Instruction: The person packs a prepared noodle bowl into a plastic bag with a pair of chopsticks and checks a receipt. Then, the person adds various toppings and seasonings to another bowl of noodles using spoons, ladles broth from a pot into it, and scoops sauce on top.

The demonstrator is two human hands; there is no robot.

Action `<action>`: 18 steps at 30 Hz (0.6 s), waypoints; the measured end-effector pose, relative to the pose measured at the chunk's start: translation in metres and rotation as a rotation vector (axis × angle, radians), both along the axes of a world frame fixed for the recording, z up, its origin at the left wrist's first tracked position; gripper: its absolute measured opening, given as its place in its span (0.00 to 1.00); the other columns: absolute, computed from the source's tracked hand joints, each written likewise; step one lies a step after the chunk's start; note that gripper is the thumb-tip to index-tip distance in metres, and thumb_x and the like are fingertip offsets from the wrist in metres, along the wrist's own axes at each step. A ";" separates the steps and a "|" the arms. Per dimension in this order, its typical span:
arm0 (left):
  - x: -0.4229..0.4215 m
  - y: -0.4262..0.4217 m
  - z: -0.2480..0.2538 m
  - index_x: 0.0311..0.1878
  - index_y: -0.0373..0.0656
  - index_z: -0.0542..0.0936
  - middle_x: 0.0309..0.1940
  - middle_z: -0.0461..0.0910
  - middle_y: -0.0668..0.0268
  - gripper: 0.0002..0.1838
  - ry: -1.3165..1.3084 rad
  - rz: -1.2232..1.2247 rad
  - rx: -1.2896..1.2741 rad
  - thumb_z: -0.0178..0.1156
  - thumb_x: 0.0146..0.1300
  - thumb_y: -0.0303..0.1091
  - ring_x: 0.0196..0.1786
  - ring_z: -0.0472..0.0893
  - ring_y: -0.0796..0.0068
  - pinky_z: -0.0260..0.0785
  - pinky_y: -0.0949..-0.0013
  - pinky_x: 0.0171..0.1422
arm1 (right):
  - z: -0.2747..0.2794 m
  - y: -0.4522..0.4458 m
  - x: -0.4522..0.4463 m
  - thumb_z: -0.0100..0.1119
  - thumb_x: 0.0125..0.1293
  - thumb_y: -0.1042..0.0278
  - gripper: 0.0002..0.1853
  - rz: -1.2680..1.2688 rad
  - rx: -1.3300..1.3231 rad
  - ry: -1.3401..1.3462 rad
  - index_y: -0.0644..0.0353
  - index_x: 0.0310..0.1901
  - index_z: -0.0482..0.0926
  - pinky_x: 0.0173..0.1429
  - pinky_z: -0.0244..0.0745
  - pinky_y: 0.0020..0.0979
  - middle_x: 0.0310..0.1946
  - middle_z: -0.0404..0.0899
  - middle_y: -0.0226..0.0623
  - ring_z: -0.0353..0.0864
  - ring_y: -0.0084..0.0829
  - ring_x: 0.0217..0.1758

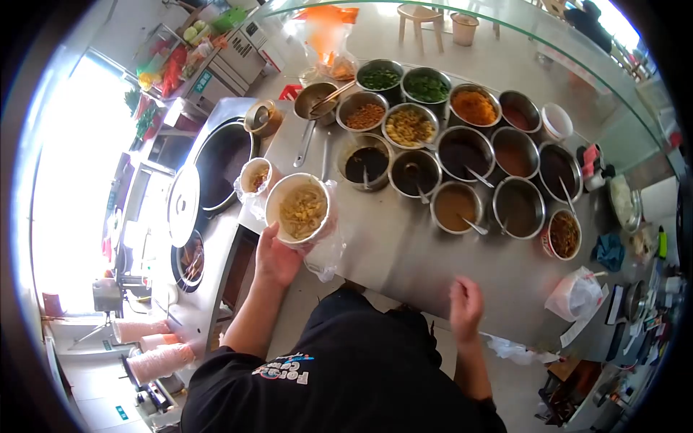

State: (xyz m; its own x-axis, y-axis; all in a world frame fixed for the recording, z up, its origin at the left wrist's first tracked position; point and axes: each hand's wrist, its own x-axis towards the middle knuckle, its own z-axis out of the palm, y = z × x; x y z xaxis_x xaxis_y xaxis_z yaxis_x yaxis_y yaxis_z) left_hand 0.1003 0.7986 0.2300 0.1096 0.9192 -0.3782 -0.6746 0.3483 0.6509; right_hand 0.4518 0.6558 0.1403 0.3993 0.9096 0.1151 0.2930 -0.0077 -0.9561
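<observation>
My left hand [278, 258] grips a round paper tub [273, 216] from below and the near side. Pale yellow noodles or a similar food [303, 211] lie inside it, and a clear plastic bag [328, 263] hangs round its outside. My right hand [465, 307] is over the counter's front edge, its fingers loosely bent and nothing visible in them. Just behind the held tub stands a smaller bagged cup [256, 175] with chopped bits inside. Close by is a steel bowl of dark sauce [366, 164] with a spoon.
Several steel pots of sauces, chopped greens [426, 86] and orange seasoning [473, 107] crowd the steel counter [419, 252]. A long-handled pan [315, 101] holds chopsticks. At left sits a large dark pot [225, 166]; at right, a bagged tub [576, 294]. A glass guard [505, 25] borders the far side.
</observation>
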 end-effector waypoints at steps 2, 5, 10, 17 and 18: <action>-0.021 0.012 -0.005 0.68 0.40 0.64 0.62 0.73 0.56 0.32 -0.023 -0.004 -0.024 0.57 0.64 0.45 0.63 0.74 0.59 0.70 0.55 0.64 | 0.029 0.062 -0.041 0.60 0.64 0.77 0.09 0.166 0.137 -0.265 0.64 0.46 0.78 0.36 0.72 0.33 0.31 0.77 0.40 0.77 0.35 0.31; -0.043 0.037 -0.011 0.68 0.38 0.63 0.64 0.72 0.56 0.33 0.016 0.011 -0.041 0.58 0.64 0.42 0.65 0.73 0.59 0.68 0.53 0.67 | 0.044 0.157 -0.074 0.62 0.62 0.76 0.11 0.136 0.283 -0.470 0.63 0.46 0.78 0.36 0.72 0.36 0.30 0.77 0.40 0.77 0.41 0.31; -0.081 0.088 -0.036 0.69 0.39 0.63 0.64 0.71 0.58 0.33 -0.023 -0.168 -0.025 0.57 0.65 0.43 0.66 0.72 0.60 0.64 0.52 0.70 | 0.008 0.286 -0.041 0.60 0.65 0.60 0.27 -0.130 -0.339 -0.767 0.63 0.61 0.67 0.50 0.73 0.45 0.45 0.78 0.50 0.78 0.50 0.47; -0.080 0.148 -0.030 0.66 0.35 0.64 0.61 0.72 0.56 0.29 -0.029 -0.313 -0.031 0.56 0.66 0.40 0.63 0.73 0.62 0.66 0.58 0.66 | -0.021 0.352 -0.048 0.52 0.65 0.72 0.12 -0.212 -0.346 0.058 0.69 0.45 0.79 0.32 0.74 0.27 0.28 0.83 0.40 0.79 0.26 0.24; -0.078 0.152 -0.032 0.66 0.35 0.64 0.61 0.72 0.56 0.29 -0.040 -0.318 -0.035 0.56 0.66 0.40 0.63 0.73 0.62 0.66 0.58 0.66 | -0.020 0.354 -0.049 0.51 0.65 0.73 0.12 -0.205 -0.358 0.049 0.70 0.45 0.79 0.31 0.73 0.26 0.29 0.83 0.40 0.78 0.23 0.23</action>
